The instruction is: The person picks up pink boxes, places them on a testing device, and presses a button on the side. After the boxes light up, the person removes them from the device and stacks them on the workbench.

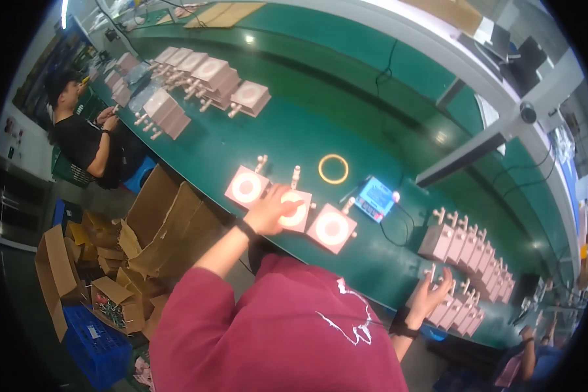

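Note:
Three pink square boxes with lit white rings lie near the front edge of the green bench: a left box point(247, 187), a middle box point(298, 219) and a right box point(332, 228). Small pale knobbed stems stick out from their sides. My left hand point(271, 210) grips the middle box, its thumb across the lit ring. My right hand point(428, 300), fingers apart, is at the nearer row of pink boxes point(460, 315) on the right. Whether it touches one is hard to make out.
Beyond the lit boxes are a yellow ring point(333, 169) and a blue device point(376, 198) with a cable. More pink boxes point(212, 73) stand at far left, another row point(467, 251) at right. A metal arm point(470, 147) overhangs. Cartons point(121, 287) fill the lower left; a person point(85, 134) sits beyond.

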The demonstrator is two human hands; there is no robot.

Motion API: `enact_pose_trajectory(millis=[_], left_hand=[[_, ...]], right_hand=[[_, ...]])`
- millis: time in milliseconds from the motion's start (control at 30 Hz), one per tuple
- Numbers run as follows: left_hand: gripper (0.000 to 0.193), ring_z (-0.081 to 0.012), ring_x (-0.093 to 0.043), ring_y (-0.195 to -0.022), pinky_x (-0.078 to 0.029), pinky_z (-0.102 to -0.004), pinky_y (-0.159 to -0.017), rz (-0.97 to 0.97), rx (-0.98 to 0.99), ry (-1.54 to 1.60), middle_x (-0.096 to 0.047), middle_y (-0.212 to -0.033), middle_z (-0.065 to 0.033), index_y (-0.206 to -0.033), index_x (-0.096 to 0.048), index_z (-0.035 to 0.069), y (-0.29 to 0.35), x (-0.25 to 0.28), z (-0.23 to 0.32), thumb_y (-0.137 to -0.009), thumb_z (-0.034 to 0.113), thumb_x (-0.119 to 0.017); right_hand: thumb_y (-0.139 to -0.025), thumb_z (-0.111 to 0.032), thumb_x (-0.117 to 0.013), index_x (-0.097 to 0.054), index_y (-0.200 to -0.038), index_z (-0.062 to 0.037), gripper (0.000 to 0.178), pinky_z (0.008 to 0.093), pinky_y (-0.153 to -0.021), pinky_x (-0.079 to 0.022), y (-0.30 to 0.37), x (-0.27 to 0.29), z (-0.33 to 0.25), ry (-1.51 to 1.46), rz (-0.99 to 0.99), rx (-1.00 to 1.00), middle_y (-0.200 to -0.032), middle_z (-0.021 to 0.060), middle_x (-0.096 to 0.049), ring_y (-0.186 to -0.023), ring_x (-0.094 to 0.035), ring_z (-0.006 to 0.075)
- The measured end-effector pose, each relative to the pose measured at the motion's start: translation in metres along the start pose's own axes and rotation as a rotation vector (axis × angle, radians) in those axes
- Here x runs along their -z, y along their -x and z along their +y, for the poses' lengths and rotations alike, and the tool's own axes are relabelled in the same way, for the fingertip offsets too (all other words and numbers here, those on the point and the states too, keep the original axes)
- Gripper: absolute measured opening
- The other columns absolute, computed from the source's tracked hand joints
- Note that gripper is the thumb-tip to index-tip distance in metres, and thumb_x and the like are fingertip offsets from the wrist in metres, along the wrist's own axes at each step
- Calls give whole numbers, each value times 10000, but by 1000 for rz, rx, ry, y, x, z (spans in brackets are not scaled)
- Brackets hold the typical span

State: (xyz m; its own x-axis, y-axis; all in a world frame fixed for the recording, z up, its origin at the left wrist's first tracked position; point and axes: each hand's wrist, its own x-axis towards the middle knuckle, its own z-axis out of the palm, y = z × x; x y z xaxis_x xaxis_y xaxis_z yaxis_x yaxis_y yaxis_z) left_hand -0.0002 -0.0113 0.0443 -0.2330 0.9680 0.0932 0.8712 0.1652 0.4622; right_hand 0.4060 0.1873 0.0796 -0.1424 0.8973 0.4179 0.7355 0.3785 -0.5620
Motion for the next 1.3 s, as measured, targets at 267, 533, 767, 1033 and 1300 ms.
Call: enact_pose_trajectory(millis=[267,533,767,1033,1300], left_hand=[[609,-365,-414,-1239,-498,-422,-917,439,-109,25,-432,-1282,-148,-1166,-619,265,-4,48,93,-602,69,-739],[476,-368,-399,-1249,-459,-470,-965,583,-596,36,-397,-1287,-90,-1086,-611,362,-18,35,123,-690,157,-774],[447,-361,-419,-1238,-483,-452,-949,502,-554,34,-412,-1282,-85,-1086,-604,391,-17,33,137,-721,184,-758],[499,-352,-472,-1209,-510,-403,-911,361,-508,76,-446,-1276,-104,-1103,-609,371,-18,25,143,-689,137,-760],[503,-363,-440,-1253,-529,-394,-858,360,-435,166,-429,-1321,-119,-1097,-611,338,-18,30,146,-673,113,-762]], right_hand=[[-856,-139,-642,-476,-1298,-7,491,372,-1038,-347,-15,-4,-107,-723,-607,-34,-1274,128,-548,-1215,-495,249],[-705,-183,-790,-501,-1289,0,677,356,-957,-444,-52,-6,-180,-837,-838,423,-1258,160,-551,-1143,-563,269],[-684,-129,-777,-582,-1182,-4,549,333,-883,-481,-39,-4,-161,-813,-789,370,-1182,185,-585,-1042,-611,296],[-754,-160,-765,-544,-1162,8,494,305,-876,-469,-9,-13,-147,-1020,-701,65,-1128,123,-581,-1026,-591,213],[-793,-233,-765,-483,-1213,0,557,306,-872,-466,-14,-28,-132,-1043,-760,-5,-1155,88,-553,-1052,-566,190]])
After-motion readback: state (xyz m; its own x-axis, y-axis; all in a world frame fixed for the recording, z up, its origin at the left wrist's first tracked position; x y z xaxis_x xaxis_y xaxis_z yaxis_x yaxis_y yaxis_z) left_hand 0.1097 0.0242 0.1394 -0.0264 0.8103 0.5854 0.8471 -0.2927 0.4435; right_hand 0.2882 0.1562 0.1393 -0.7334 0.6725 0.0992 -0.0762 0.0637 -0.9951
